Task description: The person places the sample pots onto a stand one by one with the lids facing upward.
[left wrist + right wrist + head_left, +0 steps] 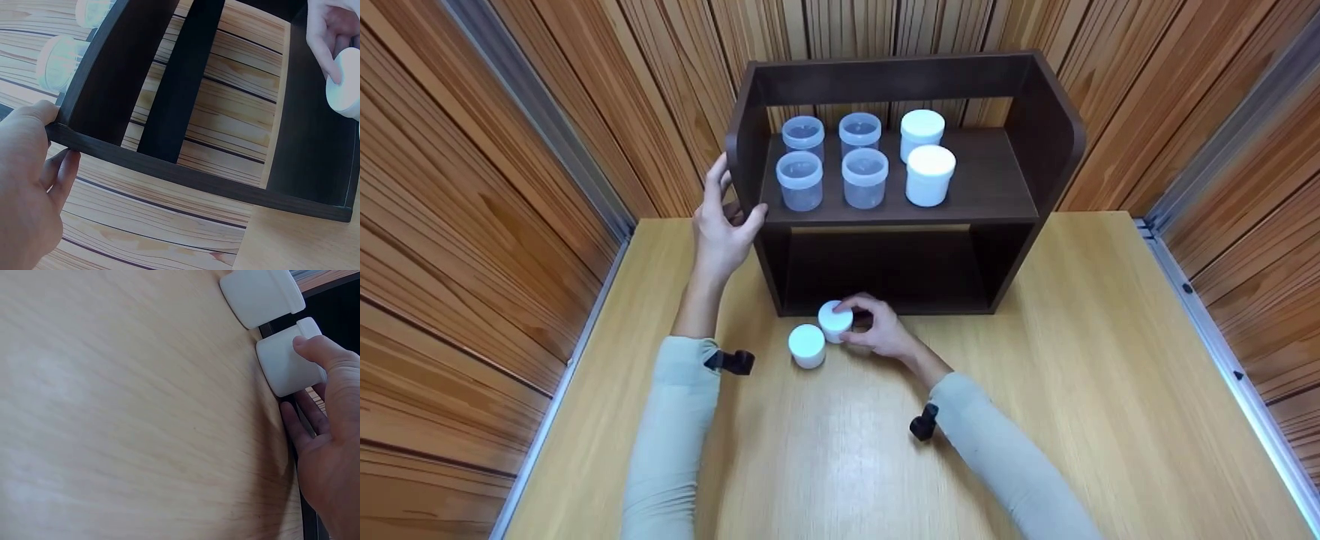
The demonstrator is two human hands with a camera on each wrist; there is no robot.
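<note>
My left hand (721, 232) grips the left side panel of a dark brown two-level shelf unit (900, 223), its thumb at the front edge and its fingers around the outer side. In the left wrist view, the panel's edge (169, 175) runs between thumb and fingers. My right hand (881, 330) holds a white lidded jar (835, 324) near the unit's lower front edge, with the thumb against its side. A second white jar (808, 348) stands upright just nearer and to the left. In the right wrist view, the held jar (287, 363) sits at the tabletop.
On the upper shelf stand several translucent tubs (799, 184) at left and two white jars (928, 178) to their right, in pairs front to back. Wood-patterned walls (472, 187) enclose the wooden table (825, 457) on the left, right and back.
</note>
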